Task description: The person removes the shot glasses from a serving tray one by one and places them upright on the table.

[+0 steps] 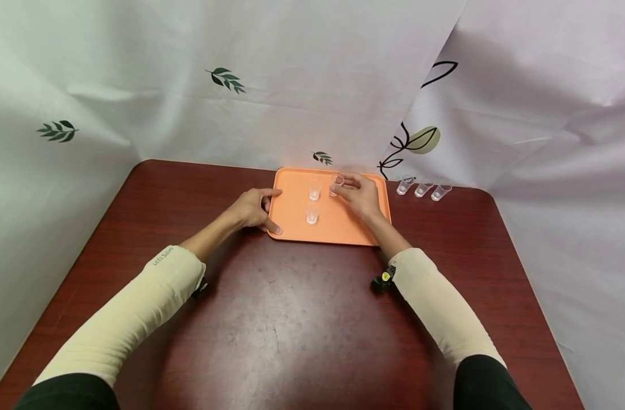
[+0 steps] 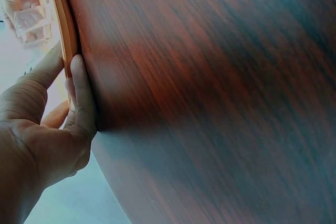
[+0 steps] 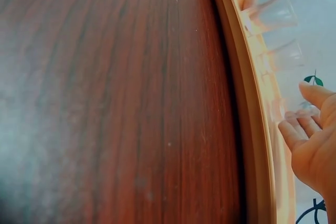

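The left hand (image 1: pixel 252 209) grips the orange tray's (image 1: pixel 338 229) left edge, thumb at its near corner; the right hand (image 1: pixel 362 196), angled inward, pinches a clear cup (image 1: pixel 336 183) near the tray's far edge.

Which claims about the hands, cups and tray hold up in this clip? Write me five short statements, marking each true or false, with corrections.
1. The left hand holds the left edge of the orange tray. True.
2. The right hand rests on the bare table. False: it is over the tray, its thumb and fingers about a clear cup.
3. Two other cups stand on the tray. True.
4. The row of three cups is to the left of the tray. False: it is to the right of it.
5. The tray lies at the table's far edge. True.
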### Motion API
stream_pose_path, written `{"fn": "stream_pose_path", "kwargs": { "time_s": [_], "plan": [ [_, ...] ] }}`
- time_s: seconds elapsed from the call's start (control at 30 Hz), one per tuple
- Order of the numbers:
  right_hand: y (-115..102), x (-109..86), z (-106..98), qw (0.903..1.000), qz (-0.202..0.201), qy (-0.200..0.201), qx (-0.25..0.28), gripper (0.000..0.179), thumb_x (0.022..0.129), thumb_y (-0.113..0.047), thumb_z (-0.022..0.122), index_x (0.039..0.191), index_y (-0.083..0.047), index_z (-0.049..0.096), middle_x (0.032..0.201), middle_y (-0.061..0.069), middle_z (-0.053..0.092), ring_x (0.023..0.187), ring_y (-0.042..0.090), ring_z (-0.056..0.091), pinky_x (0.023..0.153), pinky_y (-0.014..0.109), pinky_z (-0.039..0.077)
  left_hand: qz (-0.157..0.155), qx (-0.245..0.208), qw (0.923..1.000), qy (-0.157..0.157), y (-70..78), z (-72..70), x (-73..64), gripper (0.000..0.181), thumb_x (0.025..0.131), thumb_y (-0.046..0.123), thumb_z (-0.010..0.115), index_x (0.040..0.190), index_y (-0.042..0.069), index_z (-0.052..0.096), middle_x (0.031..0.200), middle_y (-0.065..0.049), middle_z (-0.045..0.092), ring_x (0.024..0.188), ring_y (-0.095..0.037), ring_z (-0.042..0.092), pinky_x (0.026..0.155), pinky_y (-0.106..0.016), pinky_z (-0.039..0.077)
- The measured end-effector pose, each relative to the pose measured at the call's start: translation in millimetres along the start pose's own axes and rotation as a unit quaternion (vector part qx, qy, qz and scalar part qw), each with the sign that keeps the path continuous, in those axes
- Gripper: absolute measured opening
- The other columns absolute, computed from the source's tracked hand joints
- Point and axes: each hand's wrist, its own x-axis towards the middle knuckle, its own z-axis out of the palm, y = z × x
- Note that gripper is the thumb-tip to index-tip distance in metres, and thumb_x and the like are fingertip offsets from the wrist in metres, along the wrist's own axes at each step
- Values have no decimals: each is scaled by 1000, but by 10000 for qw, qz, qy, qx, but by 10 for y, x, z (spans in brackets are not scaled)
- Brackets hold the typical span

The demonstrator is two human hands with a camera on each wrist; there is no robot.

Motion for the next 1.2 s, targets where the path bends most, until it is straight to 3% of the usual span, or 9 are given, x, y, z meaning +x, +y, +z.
{"fn": "stream_pose_path", "kwargs": {
  "time_s": [0.27, 0.9, 1.2],
  "plan": [
    [-6, -63, -103, 9999, 145, -80, 48, 48, 98, -10, 88, 142, 3, 75, 138, 26, 77, 129, 39, 76, 96, 19, 66, -88, 37, 9999, 49, 67, 23, -18, 116, 72, 1, 107, 172, 12, 49, 101, -9, 50, 71, -13, 59, 63, -29, 69],
    [62, -246, -391, 9998, 67, -179, -32, 48, 97, -9, 90, 141, 4, 76, 136, 30, 77, 99, -2, 75, 90, 11, 62, -122, 93, 9999, 60, 45, 40, -23, 115, 73, 1, 107, 172, 12, 49, 100, -8, 50, 71, -13, 58, 63, -29, 68],
    [83, -304, -512, 9998, 45, -158, 108, 47, 97, -8, 89, 140, 6, 75, 134, 30, 77, 98, -5, 74, 88, 11, 63, -135, 123, 9998, 80, 62, 24, -31, 115, 73, 0, 106, 172, 12, 48, 102, -9, 50, 76, -15, 57, 63, -28, 68]
  ]
}}
